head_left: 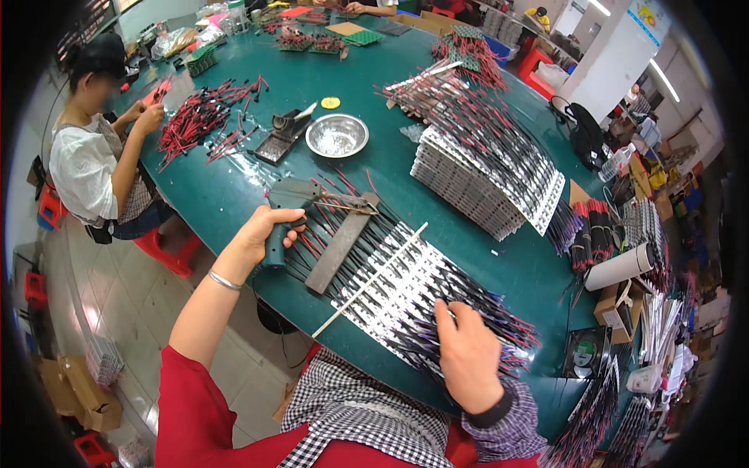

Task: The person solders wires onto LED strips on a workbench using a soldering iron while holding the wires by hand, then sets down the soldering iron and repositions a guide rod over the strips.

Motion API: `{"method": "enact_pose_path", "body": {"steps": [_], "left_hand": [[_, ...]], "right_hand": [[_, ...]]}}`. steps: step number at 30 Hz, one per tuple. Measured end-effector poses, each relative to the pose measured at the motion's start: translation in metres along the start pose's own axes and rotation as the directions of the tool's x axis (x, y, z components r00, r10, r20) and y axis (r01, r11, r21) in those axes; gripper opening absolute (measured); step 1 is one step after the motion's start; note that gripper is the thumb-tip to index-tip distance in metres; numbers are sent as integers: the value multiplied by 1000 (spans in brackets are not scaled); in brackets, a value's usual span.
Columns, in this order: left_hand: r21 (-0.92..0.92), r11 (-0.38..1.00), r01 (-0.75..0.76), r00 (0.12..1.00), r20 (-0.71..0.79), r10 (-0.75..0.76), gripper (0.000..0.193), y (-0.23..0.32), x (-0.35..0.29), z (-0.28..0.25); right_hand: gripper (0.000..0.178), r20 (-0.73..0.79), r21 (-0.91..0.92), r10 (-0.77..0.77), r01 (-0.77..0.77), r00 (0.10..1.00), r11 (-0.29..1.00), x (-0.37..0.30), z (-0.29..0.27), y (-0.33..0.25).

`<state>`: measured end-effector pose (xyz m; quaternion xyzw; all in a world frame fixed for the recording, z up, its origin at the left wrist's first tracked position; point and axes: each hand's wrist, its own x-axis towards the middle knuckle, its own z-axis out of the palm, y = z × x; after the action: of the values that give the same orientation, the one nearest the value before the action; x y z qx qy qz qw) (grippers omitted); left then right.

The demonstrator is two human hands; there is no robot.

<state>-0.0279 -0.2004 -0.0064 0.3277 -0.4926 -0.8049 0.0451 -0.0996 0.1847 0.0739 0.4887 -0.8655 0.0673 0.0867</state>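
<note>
My left hand (273, 228) grips a dark green soldering gun (293, 191) by its handle. The gun's thin metal tip reaches right, over the upper end of a flat grey bar (337, 256). That bar lies across black and red wires at the left side of a white perforated panel (427, 269). Many black wires (495, 312) run across the panel, and a thin white stick (373, 279) lies over them. My right hand (470, 352) rests at the panel's lower right, its fingers curled down among the wires; anything between the fingertips is hidden.
Beyond the panel stand a metal bowl (337, 136), a black tray (279, 140) and a yellow disc (331, 102). A tall stack of wired white panels (468, 183) sits at right. Red-black wire bundles (204, 117) lie before a co-worker (94, 148) at left. A white roll (620, 267) sits far right.
</note>
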Motion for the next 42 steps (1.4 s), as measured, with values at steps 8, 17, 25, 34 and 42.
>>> {"method": "enact_pose_path", "body": {"steps": [8, 17, 25, 34, 42], "left_hand": [[974, -228, -13, 354, 218, 910, 52, -30, -28, 40], [921, -257, -293, 533, 380, 756, 50, -89, -38, 75], [915, -323, -243, 484, 403, 777, 44, -72, -33, 61], [872, -147, -467, 704, 467, 535, 52, -119, -123, 110], [800, 426, -422, 778, 78, 624, 29, -144, -206, 75]], "right_hand": [[57, -7, 67, 146, -145, 989, 987, -24, 75, 15], [59, -165, 289, 172, -119, 971, 950, -30, 84, 23], [63, -141, 314, 175, -124, 974, 941, -53, 75, 38], [61, -151, 334, 184, -125, 971, 934, -52, 75, 36], [58, -193, 300, 177, -114, 965, 947, -54, 81, 43]]}}
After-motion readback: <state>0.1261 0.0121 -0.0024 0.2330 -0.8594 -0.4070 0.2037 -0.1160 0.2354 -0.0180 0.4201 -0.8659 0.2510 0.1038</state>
